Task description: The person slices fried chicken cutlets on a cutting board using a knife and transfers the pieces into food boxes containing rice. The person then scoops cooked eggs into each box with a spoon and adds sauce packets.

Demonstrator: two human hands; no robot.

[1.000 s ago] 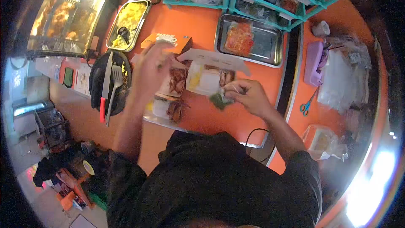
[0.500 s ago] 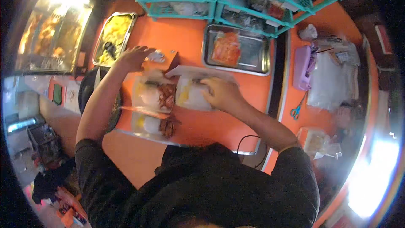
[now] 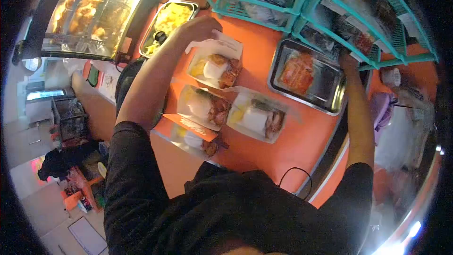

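Note:
My left hand (image 3: pixel 202 29) has its fingers curled at the raised lid of the farthest food box (image 3: pixel 213 72), which holds rice, yellow food and browned meat. Over at the teal drawer rack (image 3: pixel 309 12), my right hand (image 3: pixel 348 61) reaches to the lowest tier; its fingers are hidden there. An open food box (image 3: pixel 203 106) with similar contents lies in the middle, its orange printed flap towards me. To its right is another open food box (image 3: pixel 255 115). A further food box (image 3: pixel 188 137) sits at the counter's front edge, partly covered by the flap.
A metal tray (image 3: pixel 325 99) with orange-red food in a clear bag stands right of the boxes. Behind my left arm is a tray of yellow food (image 3: pixel 174 16) with a black utensil. A lit glass cabinet (image 3: pixel 89 16) stands far left. A black cable (image 3: pixel 295 169) curls near the front.
My right hand has left the right-hand box and reached out to the teal rack. My left hand has moved to the farthest box, whose lid now stands open. The view has shifted.

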